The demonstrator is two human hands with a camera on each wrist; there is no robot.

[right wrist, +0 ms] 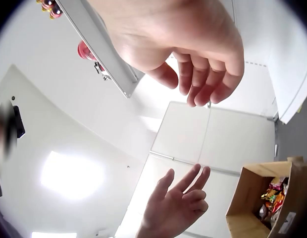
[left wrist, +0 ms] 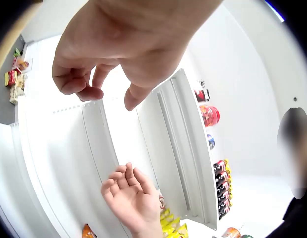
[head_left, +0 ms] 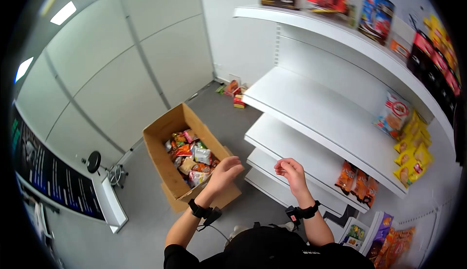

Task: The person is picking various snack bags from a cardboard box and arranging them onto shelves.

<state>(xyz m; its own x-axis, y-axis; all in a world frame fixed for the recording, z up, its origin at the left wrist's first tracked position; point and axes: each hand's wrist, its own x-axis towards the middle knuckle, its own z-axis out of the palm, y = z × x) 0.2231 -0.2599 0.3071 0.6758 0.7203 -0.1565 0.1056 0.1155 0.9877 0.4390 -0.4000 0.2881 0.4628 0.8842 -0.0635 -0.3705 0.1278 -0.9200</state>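
Both hands are raised apart in front of the body, holding nothing. In the head view the left hand (head_left: 226, 172) is in front of the cardboard box's near right corner, its fingers loosely bent. The right hand (head_left: 292, 170) hangs before the lower shelves, fingers slightly curled. The cardboard box (head_left: 158, 147) stands on the floor, filled with snack packets (head_left: 202, 155). In the left wrist view the right hand (left wrist: 133, 201) shows its palm below the left hand (left wrist: 124, 49). The right wrist view shows the left hand (right wrist: 173, 206) beneath the right hand (right wrist: 188, 49).
White shelves (head_left: 311, 103) rise at the right, with yellow bags (head_left: 413, 152), a chip bag (head_left: 393, 115) and orange packets (head_left: 357, 184) at their far end. More packages stand on the top shelf. A stool (head_left: 95, 162) is at the left; small packages (head_left: 239, 101) lie near the back wall.
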